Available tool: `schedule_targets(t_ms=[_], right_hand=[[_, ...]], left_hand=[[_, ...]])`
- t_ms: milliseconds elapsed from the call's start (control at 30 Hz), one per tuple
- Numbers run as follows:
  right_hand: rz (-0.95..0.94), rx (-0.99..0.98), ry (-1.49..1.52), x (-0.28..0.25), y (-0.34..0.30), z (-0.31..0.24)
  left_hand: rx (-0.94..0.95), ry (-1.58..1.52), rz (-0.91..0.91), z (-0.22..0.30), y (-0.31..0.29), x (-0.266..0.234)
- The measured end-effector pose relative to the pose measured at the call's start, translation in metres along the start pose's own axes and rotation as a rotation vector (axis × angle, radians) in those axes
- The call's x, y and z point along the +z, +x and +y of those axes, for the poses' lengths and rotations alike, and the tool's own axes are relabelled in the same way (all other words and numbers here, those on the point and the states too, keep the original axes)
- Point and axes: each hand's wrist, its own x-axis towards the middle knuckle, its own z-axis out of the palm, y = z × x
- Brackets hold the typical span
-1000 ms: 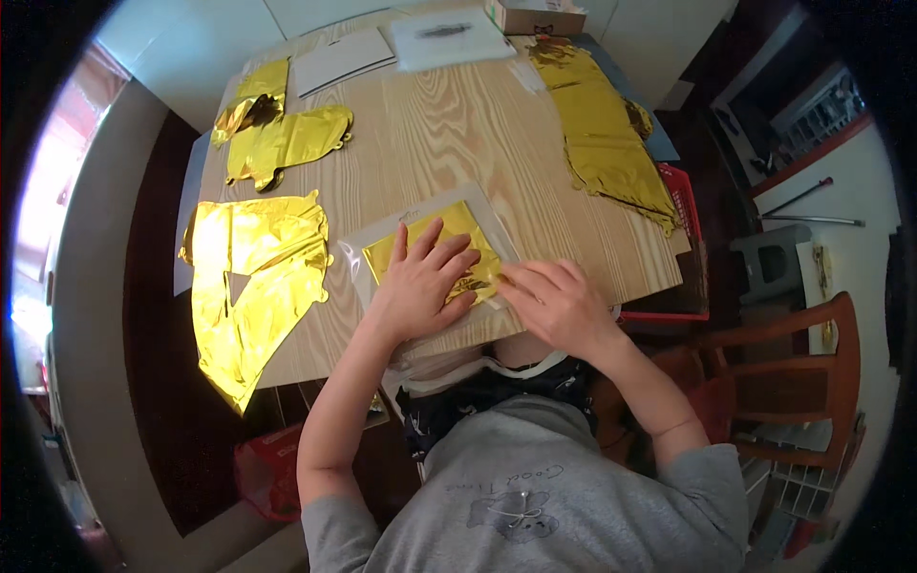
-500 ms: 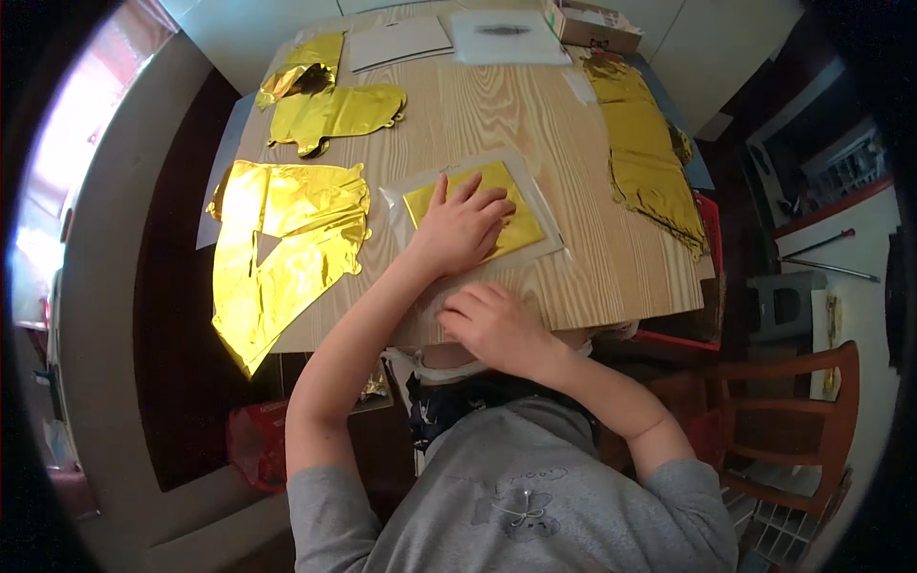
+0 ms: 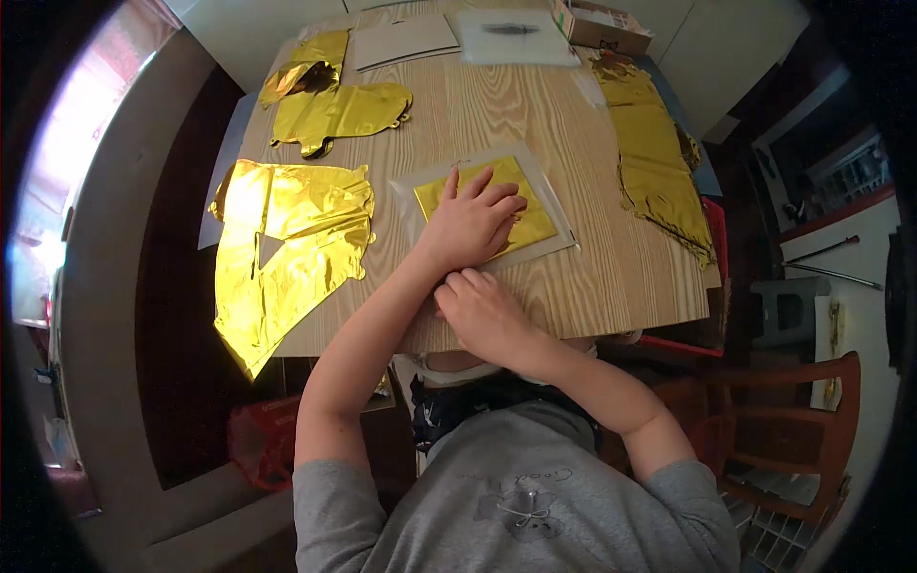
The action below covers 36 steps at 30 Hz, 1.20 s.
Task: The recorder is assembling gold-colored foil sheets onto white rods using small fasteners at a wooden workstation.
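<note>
A clear plastic bag lies near the table's front edge with a folded gold foil balloon inside it. Flat on top of it rests my left hand, fingers spread, pressing the packet against the table. My right hand is just nearer to me, beside the left wrist. Its fingers are curled together at the bag's near end; what they pinch is hidden beneath them and the left forearm.
Flat gold foil balloons lie at left, at far left and in a stack at right. White cards, a stack of clear bags and a cardboard box stand along the back. A wooden chair is at right.
My right hand has moved slightly up and left, closer to the left wrist, and its fingers have curled tighter. The left hand stays spread on the bag.
</note>
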Motion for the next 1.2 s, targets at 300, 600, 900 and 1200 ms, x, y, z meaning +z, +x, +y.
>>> schedule_targets(t_ms=[300,600,900,1200], right_hand=[[0.048,-0.142,0.172,-0.034,-0.030,0.019],[0.869,0.384,1.267,-0.144,-0.156,0.099],[0.078,0.075,-0.163,-0.139,-0.129,0.066],[-0.077,0.019,-0.186,-0.110,-0.120,0.082]], left_hand=[[0.035,0.004,-0.089,0.001,0.002,-0.005],[0.075,-0.042,-0.104,0.005,0.002,-0.007],[0.130,-0.020,-0.171,0.024,-0.006,-0.021],[-0.051,-0.137,-0.301,0.038,-0.053,-0.085]])
